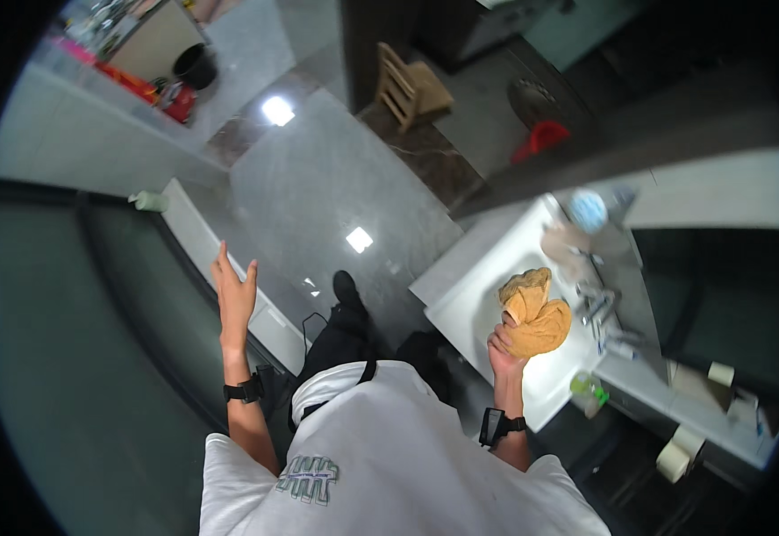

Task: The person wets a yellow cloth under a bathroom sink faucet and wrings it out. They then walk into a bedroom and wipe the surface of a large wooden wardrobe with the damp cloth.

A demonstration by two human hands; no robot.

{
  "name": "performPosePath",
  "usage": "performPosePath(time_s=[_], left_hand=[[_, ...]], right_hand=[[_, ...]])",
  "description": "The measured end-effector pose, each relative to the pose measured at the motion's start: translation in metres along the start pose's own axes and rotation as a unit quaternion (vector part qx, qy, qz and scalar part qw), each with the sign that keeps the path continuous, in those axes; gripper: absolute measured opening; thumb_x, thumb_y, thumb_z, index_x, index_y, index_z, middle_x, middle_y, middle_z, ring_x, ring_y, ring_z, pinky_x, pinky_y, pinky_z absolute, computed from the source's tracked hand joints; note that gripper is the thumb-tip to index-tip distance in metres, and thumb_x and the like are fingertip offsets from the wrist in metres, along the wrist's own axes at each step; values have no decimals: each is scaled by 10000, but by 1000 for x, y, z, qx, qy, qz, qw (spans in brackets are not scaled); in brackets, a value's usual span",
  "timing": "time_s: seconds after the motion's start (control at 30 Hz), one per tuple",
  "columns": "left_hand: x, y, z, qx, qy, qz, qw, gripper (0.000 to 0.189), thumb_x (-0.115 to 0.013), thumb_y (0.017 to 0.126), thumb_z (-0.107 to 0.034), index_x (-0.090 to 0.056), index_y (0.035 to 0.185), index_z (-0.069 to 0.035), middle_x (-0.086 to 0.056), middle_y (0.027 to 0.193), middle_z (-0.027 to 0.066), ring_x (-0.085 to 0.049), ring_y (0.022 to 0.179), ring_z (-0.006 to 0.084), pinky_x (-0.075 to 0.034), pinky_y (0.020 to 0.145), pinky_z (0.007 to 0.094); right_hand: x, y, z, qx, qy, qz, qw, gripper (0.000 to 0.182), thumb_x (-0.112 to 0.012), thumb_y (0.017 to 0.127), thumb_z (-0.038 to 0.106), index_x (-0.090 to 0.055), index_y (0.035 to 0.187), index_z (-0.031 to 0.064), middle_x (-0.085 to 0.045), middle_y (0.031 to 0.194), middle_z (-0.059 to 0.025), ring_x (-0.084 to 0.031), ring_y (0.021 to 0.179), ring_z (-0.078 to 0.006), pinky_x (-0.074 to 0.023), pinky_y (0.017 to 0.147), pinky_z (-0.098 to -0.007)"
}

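An orange-yellow cloth, bunched up, is gripped in my right hand above the white washbasin. Part of the cloth looks darker and brownish. Beyond it, at the basin's back edge, stands a metal faucet. My left hand is raised on the other side of my body with its fingers apart and nothing in it. It is over a narrow white ledge beside a dark glass panel. Each wrist wears a black strap with a device.
A pale green bottle stands at the ledge's far end. A green-topped bottle is near the basin's right corner. Farther off are a wooden chair, a red basin and a black bucket. Toilet rolls hang at lower right.
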State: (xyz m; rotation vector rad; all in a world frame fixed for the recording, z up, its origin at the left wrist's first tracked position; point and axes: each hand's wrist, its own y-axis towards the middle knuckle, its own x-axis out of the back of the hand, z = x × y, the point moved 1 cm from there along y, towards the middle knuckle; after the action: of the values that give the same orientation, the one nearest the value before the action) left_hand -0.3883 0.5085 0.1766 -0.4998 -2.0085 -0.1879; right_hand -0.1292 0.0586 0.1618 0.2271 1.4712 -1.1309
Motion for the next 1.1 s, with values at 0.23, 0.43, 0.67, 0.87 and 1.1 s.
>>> performPosePath(time_s=[0.23, 0.43, 0.67, 0.87, 1.1], left_hand=[[60, 66, 87, 165, -223, 96, 956, 559, -608, 973, -316, -443, 1441, -58, -585, 1297, 187, -653, 1059, 264, -529, 877, 381], [45, 132, 103, 244, -372, 56, 894, 535, -611, 969, -242, -425, 1451, -105, -600, 1256, 128, -659, 981, 192, -533, 798, 325], [66, 270, 103, 274, -388, 38, 879, 497, -568, 1006, -237, -414, 1451, -78, -583, 1277, 146, -662, 1004, 196, -539, 808, 310], [128, 405, 116, 287, -426, -50, 856, 443, -551, 1015, -206, -438, 1420, -68, -594, 1261, 133, -659, 979, 175, -535, 789, 293], [131, 510, 146, 345, -430, -147, 821, 394, -557, 1012, -188, -474, 1379, -73, -622, 1219, 108, -660, 931, 162, -522, 777, 297]], right_hand=[[-103, 116, -114, -80, -109, 43, 990, 494, -521, 944, 478, -462, 1268, 110, -483, 902, -48, -457, 591, -149, -366, 430, -225], [-159, 206, -172, -59, -237, 38, 969, 546, -490, 925, 569, -488, 1277, 152, -561, 1001, -69, -514, 651, -185, -415, 480, -270], [-256, 357, -264, -109, -313, 103, 938, 588, -417, 935, 626, -496, 1319, 189, -602, 1164, -57, -601, 768, -226, -449, 493, -353], [-407, 502, -378, -185, -327, 124, 918, 608, -382, 937, 639, -510, 1312, 179, -632, 1142, -91, -631, 760, -272, -465, 473, -405], [-508, 667, -521, -269, -354, 141, 885, 655, -360, 952, 605, -494, 1350, 103, -634, 1159, -167, -674, 790, -349, -542, 489, -507]])
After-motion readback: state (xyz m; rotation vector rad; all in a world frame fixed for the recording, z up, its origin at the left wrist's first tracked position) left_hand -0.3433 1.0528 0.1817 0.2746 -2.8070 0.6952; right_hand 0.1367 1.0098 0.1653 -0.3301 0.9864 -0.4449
